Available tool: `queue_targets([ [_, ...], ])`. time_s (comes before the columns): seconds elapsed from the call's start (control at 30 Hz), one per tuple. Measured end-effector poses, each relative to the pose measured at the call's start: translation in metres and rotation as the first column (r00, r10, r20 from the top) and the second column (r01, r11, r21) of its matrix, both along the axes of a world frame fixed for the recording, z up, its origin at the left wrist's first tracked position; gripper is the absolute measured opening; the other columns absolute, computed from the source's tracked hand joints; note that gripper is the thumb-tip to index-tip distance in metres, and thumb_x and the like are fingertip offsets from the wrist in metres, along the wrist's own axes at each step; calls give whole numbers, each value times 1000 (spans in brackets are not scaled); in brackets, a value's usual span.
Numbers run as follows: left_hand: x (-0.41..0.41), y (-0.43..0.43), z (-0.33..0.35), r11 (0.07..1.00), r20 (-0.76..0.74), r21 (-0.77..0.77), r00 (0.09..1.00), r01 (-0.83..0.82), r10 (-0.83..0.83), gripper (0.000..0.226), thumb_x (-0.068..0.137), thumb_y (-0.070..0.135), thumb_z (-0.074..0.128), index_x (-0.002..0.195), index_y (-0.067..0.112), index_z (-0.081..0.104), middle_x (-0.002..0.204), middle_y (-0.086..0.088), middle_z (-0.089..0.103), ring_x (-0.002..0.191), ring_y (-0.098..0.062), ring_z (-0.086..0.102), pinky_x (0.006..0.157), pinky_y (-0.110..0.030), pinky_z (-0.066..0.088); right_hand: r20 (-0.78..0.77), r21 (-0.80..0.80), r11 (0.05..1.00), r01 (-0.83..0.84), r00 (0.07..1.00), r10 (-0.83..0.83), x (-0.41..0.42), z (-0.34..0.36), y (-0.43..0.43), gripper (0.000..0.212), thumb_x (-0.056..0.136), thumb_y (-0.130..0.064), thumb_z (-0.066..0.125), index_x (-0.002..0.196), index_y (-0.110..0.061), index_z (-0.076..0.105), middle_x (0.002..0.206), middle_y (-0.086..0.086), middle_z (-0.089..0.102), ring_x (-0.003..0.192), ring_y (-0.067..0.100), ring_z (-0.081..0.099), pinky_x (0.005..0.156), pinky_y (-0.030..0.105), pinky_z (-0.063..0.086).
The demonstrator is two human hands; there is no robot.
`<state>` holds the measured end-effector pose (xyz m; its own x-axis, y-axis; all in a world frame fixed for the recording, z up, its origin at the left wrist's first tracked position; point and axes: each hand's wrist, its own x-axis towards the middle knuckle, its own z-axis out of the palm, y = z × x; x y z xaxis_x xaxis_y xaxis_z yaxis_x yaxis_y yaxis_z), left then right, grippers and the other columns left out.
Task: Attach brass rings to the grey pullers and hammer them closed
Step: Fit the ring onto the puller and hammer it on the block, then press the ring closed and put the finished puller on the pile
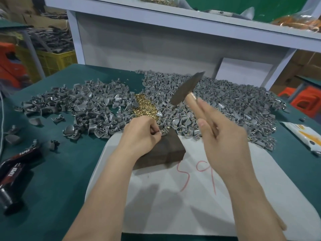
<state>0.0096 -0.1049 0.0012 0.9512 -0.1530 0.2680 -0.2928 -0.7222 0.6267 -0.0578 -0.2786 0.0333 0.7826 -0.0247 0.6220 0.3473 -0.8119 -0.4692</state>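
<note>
Left hand [140, 134] is resting on the far corner of the dark block [166, 152]. Fingers are curled, with thumb and forefinger pinching something small down on its top edge. The piece is hiding under the fingertips, probably a puller with a ring on it. Block is serving as the anvil and sitting on the white tray [199, 206], so strikes are landing on something solid.

Right hand [224, 136] is gripping the hammer [186, 89] by its wooden handle, fingers wrapped loosely. The blurred head is hanging above and right of the block, angling toward the pinch point. Reading this as mid-swing.

Stock is lying within reach just beyond the block: brass rings [145, 106] heaped between two piles of grey pullers [86, 108], all on the green table [52, 171].

Risk I'm seeing: left fingertips are sitting very close to the strike spot.
</note>
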Motion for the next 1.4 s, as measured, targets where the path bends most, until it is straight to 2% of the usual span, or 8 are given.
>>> queue_targets([
  [0.17,-1,0,0,998,-21,-47,999,-50,49,17,80,19,71,68,25,60,67,13,54,79,-21,59,76,-34,50,-350,-268,962,-50,936,-49,2,-2,-2,42,95,-35,49,128,-58,41,119,-18,64,101,18,63,86,32,50],
  [0.33,0,0,1,1000,-8,-7,1000,-14,14,12,82,19,68,72,20,64,68,11,54,80,-22,59,78,-38,51,-93,-42,999,-20,996,16,2,5,0,47,95,-28,51,125,-62,38,119,-35,55,98,-6,57,85,11,43],
  [0.47,-2,0,2,999,-17,-23,999,-28,27,20,79,17,69,65,26,58,69,12,55,77,-20,57,79,-37,50,-353,-201,978,-50,935,-24,7,-6,-3,40,95,-34,50,129,-54,44,117,-21,64,102,13,62,85,29,48],
  [0.73,0,2,2,1000,-52,-19,998,-24,23,17,83,22,68,70,28,60,71,15,56,78,-13,57,76,-31,49,-468,279,956,91,882,53,53,-37,-14,31,94,-34,51,124,-32,55,71,-16,51,51,12,48,51,25,42],
  [0.93,1,4,6,1000,-97,-26,995,5,-8,21,85,23,67,70,33,56,77,15,59,82,-11,58,77,-30,49,-572,-33,994,101,814,-101,54,-50,-12,35,88,-52,53,110,-28,67,87,-10,62,76,15,57,67,26,42],
  [1.1,4,4,7,987,-39,-160,999,14,-20,4,86,19,66,85,21,63,82,8,63,80,-10,57,69,-18,43,-245,41,998,54,969,-43,51,-31,5,31,87,-40,60,117,-30,64,103,-5,63,93,11,58,84,26,46],
  [1.27,5,2,4,936,-3,-352,1000,15,-17,10,88,13,63,96,17,66,88,8,66,82,-5,59,69,-6,42,-327,179,977,-113,930,167,72,-16,36,8,89,-23,63,94,-24,68,80,-7,67,74,9,60,74,25,48],
  [1.4,10,14,7,639,-20,-726,937,-254,349,15,92,14,56,103,21,64,93,13,62,88,0,58,77,-10,44,-314,252,945,207,942,-122,109,5,21,37,94,-19,56,130,-23,50,123,2,58,103,13,57,93,35,48],
])
